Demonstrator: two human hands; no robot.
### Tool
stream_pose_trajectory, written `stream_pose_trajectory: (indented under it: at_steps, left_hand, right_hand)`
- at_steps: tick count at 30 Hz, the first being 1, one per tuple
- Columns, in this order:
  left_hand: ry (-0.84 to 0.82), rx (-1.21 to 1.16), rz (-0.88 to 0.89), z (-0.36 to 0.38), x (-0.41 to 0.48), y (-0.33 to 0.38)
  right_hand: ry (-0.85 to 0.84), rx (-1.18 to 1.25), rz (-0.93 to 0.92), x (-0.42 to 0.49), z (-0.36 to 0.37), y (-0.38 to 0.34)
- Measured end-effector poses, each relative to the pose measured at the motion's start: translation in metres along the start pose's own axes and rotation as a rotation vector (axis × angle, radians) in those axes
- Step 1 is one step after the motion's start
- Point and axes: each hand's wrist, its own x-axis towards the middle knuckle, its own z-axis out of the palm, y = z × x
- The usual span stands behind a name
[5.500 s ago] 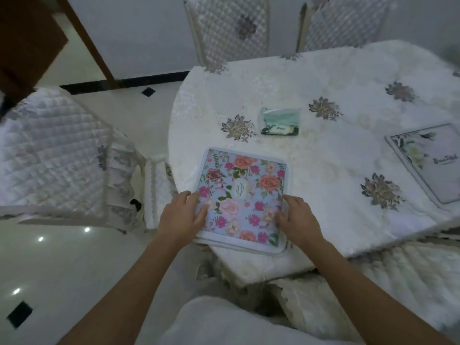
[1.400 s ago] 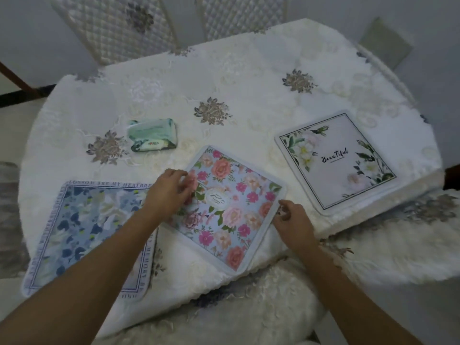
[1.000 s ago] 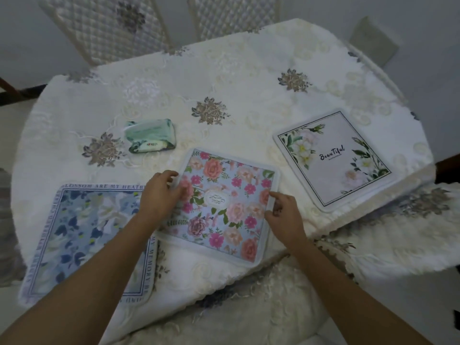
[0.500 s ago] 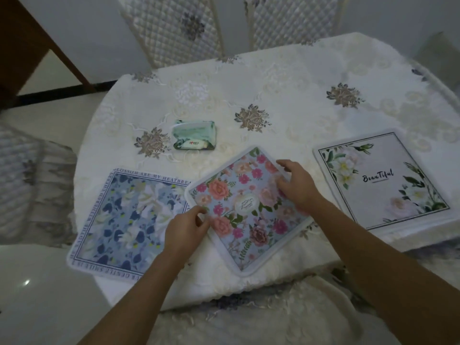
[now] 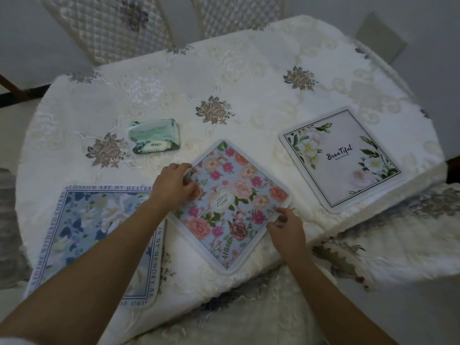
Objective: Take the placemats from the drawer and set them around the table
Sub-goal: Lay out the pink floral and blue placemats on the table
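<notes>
Three placemats lie along the near side of the table [image 5: 249,70], which has a white embroidered cloth. A pink-flowered placemat [image 5: 231,202] is in the middle, turned like a diamond. My left hand [image 5: 174,185] grips its left corner. My right hand [image 5: 286,225] pinches its right edge. A blue-and-white placemat with a text border [image 5: 87,235] lies to the left, partly under my left forearm. To the right lies a white placemat reading "Beautiful" [image 5: 341,158].
A green pack of wipes [image 5: 154,135] lies behind the placemats. Two quilted chair backs [image 5: 112,26] stand at the far side of the table. Another cloth-covered chair seat [image 5: 385,245] is at the near right, close to the table edge.
The flowered placemat has been rotated on the cloth between the other two mats. My hands shifted along its edges, the left to its left corner and the right to its right edge.
</notes>
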Motion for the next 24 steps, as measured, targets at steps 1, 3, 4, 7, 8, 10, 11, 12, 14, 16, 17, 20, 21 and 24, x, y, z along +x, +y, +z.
stream_pose_trajectory:
  at_steps: [1,3,4,7,8,10,11,12,14,16,17,20,21,24]
  left_hand:
    - [0.005,-0.006,-0.011,0.000,0.001,-0.001]
    - [0.000,-0.060,-0.034,0.000,-0.001,-0.005]
    - [0.003,-0.077,-0.039,0.001,-0.002,-0.008]
    - [0.018,-0.077,-0.079,-0.003,-0.003,-0.013]
    - [0.015,-0.089,-0.117,-0.006,-0.003,-0.015]
    - [0.013,-0.134,-0.182,-0.011,-0.006,-0.018]
    - [0.032,-0.153,-0.193,-0.013,-0.010,-0.019]
    - [0.057,-0.175,-0.199,-0.014,-0.015,-0.021]
    - [0.095,-0.260,-0.231,-0.014,-0.030,-0.021]
    - [0.116,-0.364,-0.287,-0.012,-0.048,-0.020]
    - [0.124,-0.405,-0.309,-0.012,-0.057,-0.018]
    - [0.185,-0.506,-0.365,-0.005,-0.089,-0.013]
    - [0.218,-0.523,-0.386,-0.001,-0.102,-0.009]
    - [0.278,-0.559,-0.454,0.025,-0.143,-0.001]
  right_hand:
    - [-0.001,0.041,0.021,-0.001,0.003,0.000]
    - [0.007,0.076,0.020,-0.002,0.009,0.000]
    - [0.014,0.093,0.014,-0.002,0.011,-0.001]
    - [0.009,0.126,-0.021,0.001,0.011,-0.005]
    - [0.000,0.126,-0.042,0.003,0.011,-0.008]
    - [-0.016,0.120,-0.099,0.008,0.010,-0.017]
    - [-0.022,0.117,-0.133,0.012,0.008,-0.024]
    - [-0.027,0.116,-0.171,0.016,0.007,-0.031]
    - [-0.049,0.126,-0.228,0.029,0.003,-0.045]
    - [-0.088,0.140,-0.280,0.041,-0.002,-0.061]
    - [-0.106,0.130,-0.318,0.046,-0.005,-0.069]
    - [-0.193,0.079,-0.452,0.059,-0.012,-0.084]
    - [-0.234,0.040,-0.476,0.063,-0.012,-0.083]
    - [-0.304,-0.231,-0.507,0.068,-0.012,-0.062]
